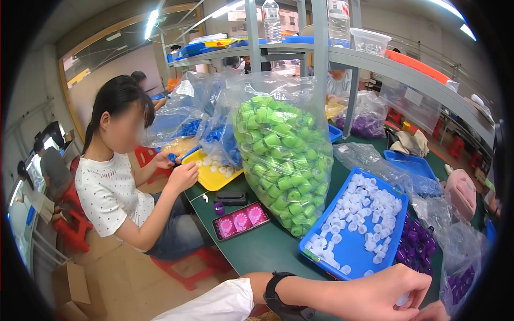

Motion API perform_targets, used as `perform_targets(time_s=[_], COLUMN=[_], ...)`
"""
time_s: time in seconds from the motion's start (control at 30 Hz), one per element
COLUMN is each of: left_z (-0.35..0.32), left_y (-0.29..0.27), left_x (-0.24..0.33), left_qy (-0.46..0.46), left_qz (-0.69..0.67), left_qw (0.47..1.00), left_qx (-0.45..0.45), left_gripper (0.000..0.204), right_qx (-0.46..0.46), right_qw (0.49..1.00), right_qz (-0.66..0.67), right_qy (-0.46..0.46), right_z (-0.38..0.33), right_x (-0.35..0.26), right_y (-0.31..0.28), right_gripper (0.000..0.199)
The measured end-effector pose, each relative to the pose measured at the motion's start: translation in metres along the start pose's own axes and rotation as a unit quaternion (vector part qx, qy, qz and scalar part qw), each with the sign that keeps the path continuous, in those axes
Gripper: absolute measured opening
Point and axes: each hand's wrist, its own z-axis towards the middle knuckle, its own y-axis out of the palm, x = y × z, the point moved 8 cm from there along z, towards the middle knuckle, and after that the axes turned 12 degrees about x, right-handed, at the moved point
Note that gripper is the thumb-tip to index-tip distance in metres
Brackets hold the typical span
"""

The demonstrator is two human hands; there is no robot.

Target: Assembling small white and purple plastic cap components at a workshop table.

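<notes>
My left hand (375, 291), with a black watch (286, 294) on its wrist, reaches in from the lower edge. Its fingers are curled and pinch a small translucent white plastic cap (402, 298). Against its fingertips lies my right hand (435, 312), of which only a little shows at the bottom edge; its grip is hidden. Just beyond both hands is a blue tray (350, 263) strewn with many white plastic caps (369, 206). Purple plastic caps (416, 241) are heaped in clear plastic along the tray's right side.
A tall clear bag of green caps (284, 160) stands left of the tray. Near it lie a phone (241, 220), a black case (231, 198) and a purple cap (219, 208). A co-worker (128, 176) sits at left by a yellow tray (214, 183). A grey shelf (412, 69) spans above.
</notes>
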Motion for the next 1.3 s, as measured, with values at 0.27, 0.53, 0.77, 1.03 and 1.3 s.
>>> perform_targets(time_s=[0.27, 0.53, 0.77, 1.03, 1.3], left_z=[0.003, 0.004, 0.006, 0.007, 0.009], left_y=[0.016, 0.03, 0.027, 0.021, 0.029], left_x=[-0.019, -0.041, -0.044, -0.037, -0.051], left_qy=[-0.005, -0.009, -0.044, -0.038, -0.067], left_qz=[-0.014, -0.052, -0.061, -0.059, -0.145], left_qw=[1.0, 0.997, 0.995, 0.997, 0.987], left_qx=[-0.006, 0.054, 0.058, 0.016, 0.01], left_gripper=[0.012, 0.019, 0.016, 0.016, 0.013], right_qx=[-0.033, 0.004, 0.032, 0.03, 0.075], right_qw=[0.999, 0.989, 0.987, 0.991, 0.989], right_qz=[0.034, 0.111, 0.13, 0.132, 0.01], right_qy=[-0.009, 0.094, 0.09, -0.008, -0.126], right_z=[0.014, 0.013, 0.015, 0.015, 0.013], right_x=[0.016, 0.042, 0.047, 0.04, 0.019], right_y=[-0.002, -0.002, -0.001, 0.001, -0.008], right_gripper=[0.008, 0.009, 0.01, 0.009, 0.014])
